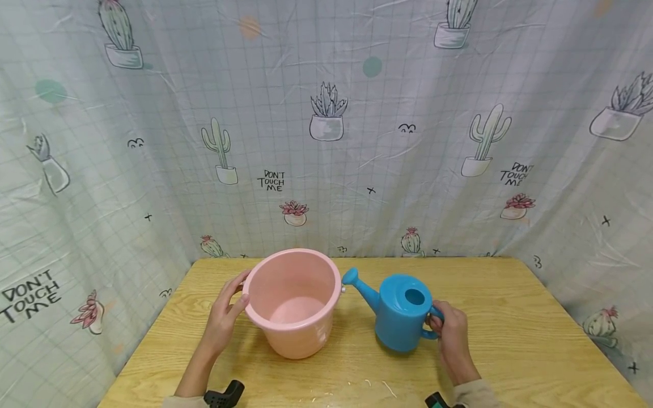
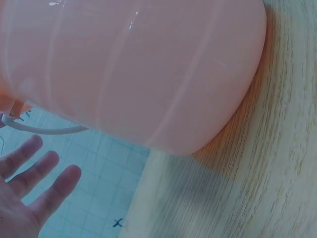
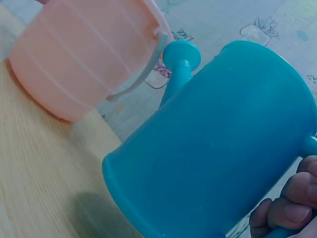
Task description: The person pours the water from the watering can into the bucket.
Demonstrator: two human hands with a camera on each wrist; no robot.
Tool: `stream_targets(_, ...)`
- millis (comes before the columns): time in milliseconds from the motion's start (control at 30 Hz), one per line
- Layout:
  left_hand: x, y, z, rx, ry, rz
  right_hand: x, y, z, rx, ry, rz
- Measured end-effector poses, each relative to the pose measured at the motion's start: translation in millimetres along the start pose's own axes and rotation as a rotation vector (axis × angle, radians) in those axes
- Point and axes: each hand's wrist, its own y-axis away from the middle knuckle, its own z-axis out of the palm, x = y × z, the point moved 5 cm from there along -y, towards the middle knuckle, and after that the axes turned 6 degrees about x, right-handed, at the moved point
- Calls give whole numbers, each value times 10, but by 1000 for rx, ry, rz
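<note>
A pink bucket (image 1: 298, 317) stands on the table with its mouth tipped slightly toward me. At its left rim my left hand (image 1: 224, 311) holds on with the thumb over the edge; in the left wrist view three fingers of that hand (image 2: 34, 188) are spread beside the bucket wall (image 2: 133, 69). My right hand (image 1: 451, 331) grips the handle of a blue watering can (image 1: 400, 317), its fingers curled round it. The can is upright, its spout pointing left at the bucket's right rim. A shadow falls on the table beneath the can (image 3: 213, 134).
The light wood table (image 1: 510, 328) runs back to a curtain (image 1: 377, 215) printed with cacti, which also hangs along both sides. A pale bail handle (image 3: 143, 74) hangs behind the bucket.
</note>
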Motion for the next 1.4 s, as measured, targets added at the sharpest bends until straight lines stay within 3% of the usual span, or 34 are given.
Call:
stream_targets(367,-6,2,11,-19,8,3,-88,20,-10,36,-28,-20)
stream_targets(633,13,9,19,-62,79,35,-135,33,-4,22,-32,-32)
stream_targets(1100,19,-8,23,-71,120,27,-290,103,50,-14,-83,-102)
stream_targets(1400,8,-1,26,-49,132,19,-320,136,80,-36,-50,-106)
